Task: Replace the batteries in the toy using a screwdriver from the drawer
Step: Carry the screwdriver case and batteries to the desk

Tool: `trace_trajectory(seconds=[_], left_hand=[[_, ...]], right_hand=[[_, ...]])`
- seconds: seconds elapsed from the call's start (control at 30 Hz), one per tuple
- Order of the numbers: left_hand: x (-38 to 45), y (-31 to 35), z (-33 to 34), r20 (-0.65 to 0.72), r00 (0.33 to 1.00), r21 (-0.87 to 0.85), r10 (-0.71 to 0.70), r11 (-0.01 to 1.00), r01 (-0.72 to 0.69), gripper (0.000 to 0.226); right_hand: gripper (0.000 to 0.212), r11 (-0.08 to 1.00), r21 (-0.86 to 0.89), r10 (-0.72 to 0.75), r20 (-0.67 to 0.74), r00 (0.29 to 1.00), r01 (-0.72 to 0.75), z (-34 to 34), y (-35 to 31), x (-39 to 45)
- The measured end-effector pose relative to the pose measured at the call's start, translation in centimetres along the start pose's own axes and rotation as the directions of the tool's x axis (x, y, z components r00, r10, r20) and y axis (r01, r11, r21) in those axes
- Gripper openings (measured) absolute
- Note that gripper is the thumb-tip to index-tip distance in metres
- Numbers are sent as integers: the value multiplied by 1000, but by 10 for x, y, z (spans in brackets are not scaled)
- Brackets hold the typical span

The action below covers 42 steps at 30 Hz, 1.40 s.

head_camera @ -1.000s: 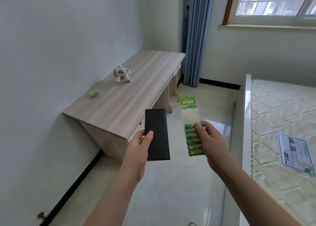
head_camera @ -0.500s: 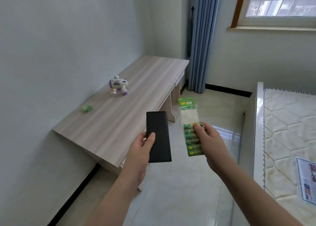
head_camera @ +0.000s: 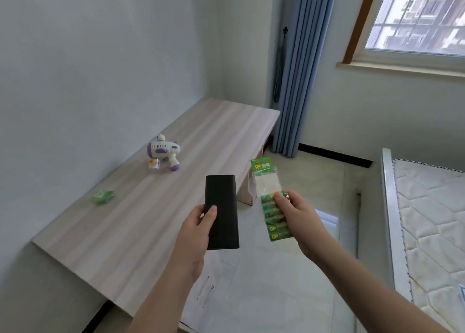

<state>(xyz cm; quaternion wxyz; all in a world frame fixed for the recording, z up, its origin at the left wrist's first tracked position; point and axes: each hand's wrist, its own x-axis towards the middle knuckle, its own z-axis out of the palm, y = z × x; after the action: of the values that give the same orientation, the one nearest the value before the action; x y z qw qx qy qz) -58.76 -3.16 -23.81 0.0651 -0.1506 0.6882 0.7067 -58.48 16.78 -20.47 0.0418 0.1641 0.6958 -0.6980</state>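
Observation:
A white and purple toy gun [head_camera: 164, 152] lies on the wooden desk [head_camera: 191, 141] near the wall. My left hand [head_camera: 197, 228] grips a flat black case [head_camera: 221, 210] by its lower end, held over the desk's near edge. My right hand [head_camera: 298, 215] holds a green pack of batteries [head_camera: 270, 204] by its middle, above the floor to the right of the desk. No screwdriver shows.
A small green packet [head_camera: 102, 196] lies on the desk left of the toy. Blue curtains [head_camera: 299, 68] hang in the corner below a window [head_camera: 415, 18]. A bed with a bare mattress [head_camera: 430, 222] stands at the right. Tiled floor [head_camera: 276, 282] lies between desk and bed.
The view has closed in on the desk and swung left, so the toy and desk look larger. Both hands keep the same grips on the case and the battery pack.

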Motion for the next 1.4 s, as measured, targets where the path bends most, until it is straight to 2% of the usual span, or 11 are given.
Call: trace_trajectory(seconds=[0.27,0.47,0.6,0.9,1.17,1.3,1.4], left_hand=[[94,18,6,45,999,-1,7,1000,-7,25],[153,15,27,24,997,4,-69,998,69,24],[193,17,50,-38,993,8,-115,993,115,26],[250,30,96,-184,963,-159,-199,972,171,23],[254,4,58,-305,905,-301,-298,931,206,33],[267,-14,31,-366,867,-420,-339,891,171,31],[280,-32,12,-366,863,-444,-349,880,168,31]], right_hand=[[19,999,-37,39,-24,999,-40,15,-16,85],[19,996,-41,72,-25,997,-73,-1,-21,171],[19,993,-50,111,55,992,-108,-10,-20,231],[20,983,-108,174,315,933,-147,-12,-37,344],[20,955,-234,279,495,823,-184,60,-3,385],[18,939,-289,320,524,789,-189,114,10,394],[17,928,-335,332,548,768,-162,150,18,402]])
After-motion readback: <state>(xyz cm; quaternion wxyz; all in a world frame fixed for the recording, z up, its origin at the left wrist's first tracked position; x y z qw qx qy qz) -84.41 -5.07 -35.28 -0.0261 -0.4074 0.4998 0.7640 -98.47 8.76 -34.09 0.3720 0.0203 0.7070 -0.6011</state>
